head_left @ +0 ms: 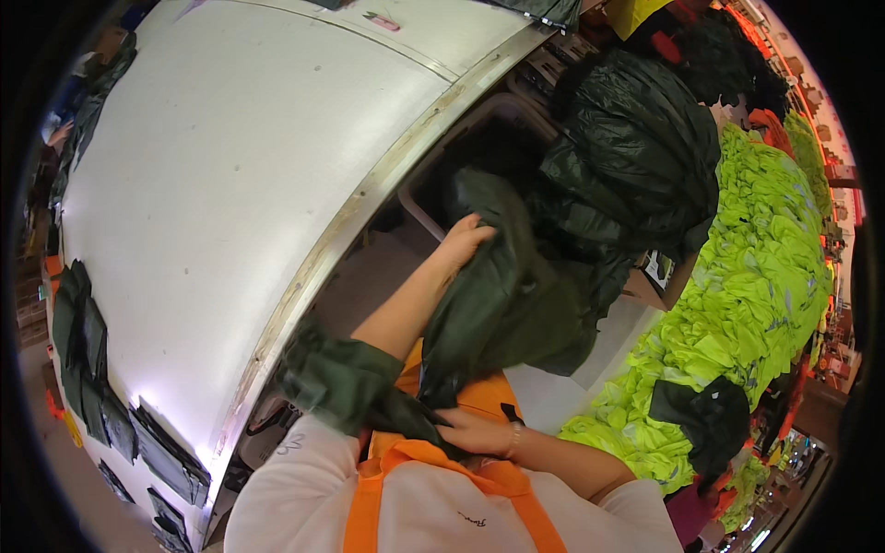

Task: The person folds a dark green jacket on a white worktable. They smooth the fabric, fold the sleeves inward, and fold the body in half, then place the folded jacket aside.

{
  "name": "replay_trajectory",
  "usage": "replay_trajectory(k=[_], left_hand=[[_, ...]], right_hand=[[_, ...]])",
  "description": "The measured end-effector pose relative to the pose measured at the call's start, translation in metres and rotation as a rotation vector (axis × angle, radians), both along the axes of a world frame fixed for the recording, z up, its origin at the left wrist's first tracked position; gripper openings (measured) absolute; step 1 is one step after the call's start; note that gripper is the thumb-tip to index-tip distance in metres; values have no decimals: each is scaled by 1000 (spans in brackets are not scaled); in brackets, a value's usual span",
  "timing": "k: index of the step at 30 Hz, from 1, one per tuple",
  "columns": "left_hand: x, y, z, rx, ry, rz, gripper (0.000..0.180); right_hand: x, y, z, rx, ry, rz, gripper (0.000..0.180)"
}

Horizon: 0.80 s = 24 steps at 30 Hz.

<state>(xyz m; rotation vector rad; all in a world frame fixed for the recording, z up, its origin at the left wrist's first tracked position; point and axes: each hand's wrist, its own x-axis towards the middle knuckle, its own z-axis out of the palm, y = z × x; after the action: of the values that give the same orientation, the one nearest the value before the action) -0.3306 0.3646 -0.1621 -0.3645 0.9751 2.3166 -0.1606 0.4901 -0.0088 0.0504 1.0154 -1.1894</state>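
Note:
A crumpled dark green garment (516, 304) of smooth, slightly shiny cloth hangs in front of my body. My left hand (466, 241) is closed on its upper edge. Part of the same cloth appears bunched around my left forearm, between the white sleeve and the bare wrist. Close to my chest, my right hand (475, 433) grips a gathered strip of the green cloth; its fingertips are partly hidden in the folds. Motion blurs parts of the garment, so whether it is a jacket or trousers cannot be made out.
A white table (249, 166) with a worn edge runs along my left, with folded dark pieces (171, 452) near its corner. Ahead right lies a big heap of dark shiny garments (636, 147). Bright yellow-green garments (756, 267) are piled on the right, with a dark cloth (705, 415) on top.

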Motion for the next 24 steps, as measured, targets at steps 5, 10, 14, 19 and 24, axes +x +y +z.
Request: replay_trajectory(k=[5,10,14,19,24], left_hand=[[78,-25,136,-785,1266,-666,11],[202,-26,208,-988,2062,-954,16],[219,-98,269,-1569,1924,-387,36],[261,-159,265,-2214,1570,197,60],[284,-158,267,-2220,590,542,71]], right_hand=[[-82,81,67,-55,966,-658,30],[-136,24,53,-110,1205,-54,33],[-82,16,-24,144,784,864,101],[-51,-12,-27,95,716,970,54],[-81,-50,75,17,1195,-74,21]])
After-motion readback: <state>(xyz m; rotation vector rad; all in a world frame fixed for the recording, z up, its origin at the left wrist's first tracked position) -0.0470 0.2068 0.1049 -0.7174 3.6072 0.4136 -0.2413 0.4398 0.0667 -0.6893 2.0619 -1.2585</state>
